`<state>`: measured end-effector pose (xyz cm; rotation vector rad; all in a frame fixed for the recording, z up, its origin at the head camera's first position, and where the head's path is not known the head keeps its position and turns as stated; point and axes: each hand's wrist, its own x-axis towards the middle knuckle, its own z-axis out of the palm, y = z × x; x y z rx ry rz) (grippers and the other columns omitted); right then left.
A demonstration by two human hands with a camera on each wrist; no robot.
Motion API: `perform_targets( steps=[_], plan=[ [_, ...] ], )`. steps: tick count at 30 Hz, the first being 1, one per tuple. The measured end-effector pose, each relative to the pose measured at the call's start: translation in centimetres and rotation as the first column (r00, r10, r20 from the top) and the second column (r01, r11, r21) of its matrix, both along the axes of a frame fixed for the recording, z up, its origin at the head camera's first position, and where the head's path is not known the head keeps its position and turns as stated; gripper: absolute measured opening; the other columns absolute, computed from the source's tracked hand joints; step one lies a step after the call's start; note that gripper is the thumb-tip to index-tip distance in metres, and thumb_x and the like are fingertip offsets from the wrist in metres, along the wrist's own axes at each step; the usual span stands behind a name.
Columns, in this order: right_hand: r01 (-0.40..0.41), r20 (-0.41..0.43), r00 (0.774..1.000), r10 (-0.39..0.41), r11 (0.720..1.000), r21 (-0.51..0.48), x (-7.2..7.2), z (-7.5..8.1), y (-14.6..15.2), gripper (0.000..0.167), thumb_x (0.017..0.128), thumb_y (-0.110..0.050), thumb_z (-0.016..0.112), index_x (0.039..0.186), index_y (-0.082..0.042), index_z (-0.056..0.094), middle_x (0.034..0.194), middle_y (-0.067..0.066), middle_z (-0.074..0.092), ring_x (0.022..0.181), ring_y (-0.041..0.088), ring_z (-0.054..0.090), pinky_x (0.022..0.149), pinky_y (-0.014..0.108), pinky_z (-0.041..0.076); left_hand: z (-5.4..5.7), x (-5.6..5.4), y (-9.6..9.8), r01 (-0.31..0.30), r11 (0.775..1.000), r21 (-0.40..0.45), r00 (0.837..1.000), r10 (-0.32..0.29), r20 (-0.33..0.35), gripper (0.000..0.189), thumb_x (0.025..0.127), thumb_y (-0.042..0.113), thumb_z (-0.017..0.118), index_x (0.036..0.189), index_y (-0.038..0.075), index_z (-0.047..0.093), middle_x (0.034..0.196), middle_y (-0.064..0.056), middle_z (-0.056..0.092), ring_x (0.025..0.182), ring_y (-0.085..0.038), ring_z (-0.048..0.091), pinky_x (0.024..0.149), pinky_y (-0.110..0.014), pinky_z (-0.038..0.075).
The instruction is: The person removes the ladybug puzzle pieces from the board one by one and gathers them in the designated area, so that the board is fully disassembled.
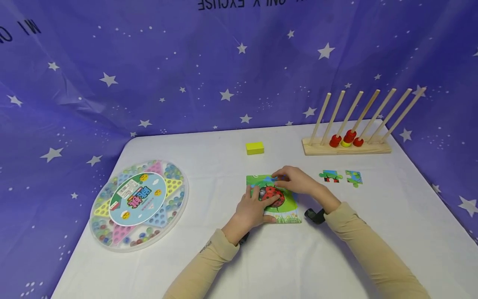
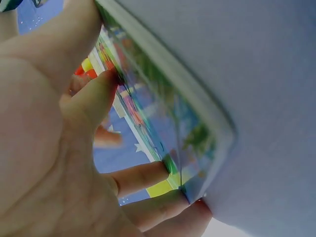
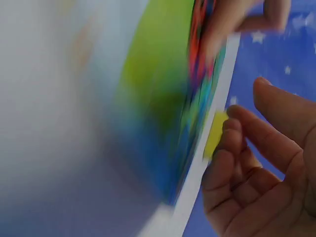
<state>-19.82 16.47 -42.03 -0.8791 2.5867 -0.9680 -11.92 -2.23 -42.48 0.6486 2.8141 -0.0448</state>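
Note:
A square jigsaw puzzle (image 1: 289, 212) with a ladybug picture lies on the table between both hands. My left hand (image 1: 251, 211) rests on its left side with the fingers spread; in the left wrist view its fingertips (image 2: 157, 170) touch the puzzle's surface and edge. Over the upper right part of the puzzle is my right hand (image 1: 296, 180), its fingers bent loosely. The right wrist view shows no piece between that hand's thumb and fingers (image 3: 264, 143). To the right lie two loose jigsaw pieces, one with red and black (image 1: 330, 176) and one mostly blue and green (image 1: 354, 177).
A yellow block (image 1: 255, 148) stands behind the puzzle. At the back right is a wooden peg stand (image 1: 347, 150) with a few red and yellow beads. A round marble game box (image 1: 183, 207) lies on the left. Starry purple cloth (image 1: 224, 74) hangs behind the white table (image 1: 209, 174).

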Motion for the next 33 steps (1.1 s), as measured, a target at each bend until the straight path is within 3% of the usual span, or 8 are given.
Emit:
perform_targets(
  steps=[6,11,14,17,20,22,28,33],
  plan=[
    [0.011,-0.010,1.000,-0.010,0.999,0.041,0.7,-0.3,-3.3,0.036,0.087,-0.016,0.062,0.112,0.009,0.059,0.103,0.017,0.059,0.092,0.027,0.056,0.079,0.041,0.045,0.1,0.1,-0.2,0.010,1.000,-0.021,1.000,-0.010,0.002,0.068,0.076,0.067,0.047,0.138,0.044,0.030,0.142,-0.017,0.023,0.129,-0.042,0.020,0.096,-0.040,0.035],
    [-0.004,0.028,1.000,0.003,0.999,0.046,1.0,-0.5,-4.0,0.040,0.087,-0.017,0.061,0.115,0.012,0.056,0.106,0.019,0.058,0.095,0.028,0.055,0.079,0.039,0.046,0.1,0.1,-0.3,0.011,0.999,-0.037,1.000,-0.011,-0.008,0.067,0.076,0.068,0.046,0.138,0.043,0.032,0.142,-0.016,0.024,0.129,-0.042,0.021,0.095,-0.040,0.036],
    [-0.043,0.058,0.997,0.042,0.999,0.010,1.0,-0.7,-4.1,0.043,0.088,-0.018,0.060,0.117,0.013,0.054,0.106,0.019,0.057,0.091,0.025,0.054,0.075,0.034,0.046,0.0,0.1,-0.3,0.014,0.999,-0.035,1.000,-0.014,-0.008,0.067,0.076,0.068,0.046,0.137,0.043,0.033,0.142,-0.016,0.023,0.129,-0.042,0.022,0.095,-0.040,0.036],
    [-0.052,0.125,0.990,0.059,0.997,-0.059,0.9,-0.9,-4.0,0.046,0.089,-0.018,0.059,0.120,0.015,0.050,0.100,0.016,0.060,0.074,0.019,0.056,0.066,0.029,0.046,-0.1,0.1,-0.3,0.020,0.999,-0.036,1.000,-0.020,-0.009,0.068,0.076,0.068,0.045,0.137,0.044,0.032,0.142,-0.016,0.023,0.128,-0.042,0.022,0.095,-0.040,0.036],
    [-0.008,0.252,0.967,0.045,0.990,-0.144,0.9,-1.1,-3.9,0.047,0.088,-0.011,0.059,0.125,0.015,0.044,0.083,0.016,0.064,0.057,0.017,0.057,0.056,0.028,0.046,-0.1,0.1,-0.2,0.025,0.999,-0.046,0.999,-0.026,-0.020,0.068,0.075,0.069,0.045,0.137,0.045,0.031,0.141,-0.016,0.023,0.128,-0.042,0.023,0.095,-0.039,0.036],
    [0.052,0.310,0.951,0.000,0.986,-0.158,0.9,-1.2,-3.8,0.048,0.087,-0.007,0.060,0.127,0.012,0.043,0.081,0.015,0.063,0.060,0.017,0.056,0.056,0.028,0.046,-0.1,0.2,-0.3,0.028,0.998,-0.054,0.999,-0.030,-0.025,0.068,0.076,0.068,0.044,0.138,0.045,0.029,0.141,-0.017,0.023,0.128,-0.043,0.023,0.096,-0.040,0.035],
    [0.198,0.385,0.915,-0.120,0.965,-0.170,1.0,-1.6,-3.5,0.049,0.081,-0.004,0.064,0.127,0.005,0.049,0.108,0.016,0.056,0.085,0.023,0.047,0.068,0.031,0.044,-0.1,0.1,-0.2,0.032,0.999,-0.040,0.999,-0.033,-0.030,0.067,0.078,0.067,0.044,0.139,0.043,0.029,0.139,-0.019,0.022,0.126,-0.045,0.022,0.097,-0.040,0.034],
    [0.246,0.466,0.875,-0.133,0.950,-0.190,1.0,-1.2,-3.7,0.052,0.080,-0.002,0.064,0.129,0.003,0.046,0.123,0.018,0.049,0.098,0.028,0.044,0.079,0.037,0.042,0.1,0.1,-0.4,0.033,0.999,-0.003,0.999,-0.033,-0.003,0.066,0.079,0.065,0.045,0.139,0.042,0.029,0.139,-0.020,0.019,0.127,-0.045,0.020,0.094,-0.041,0.037]
  ],
)
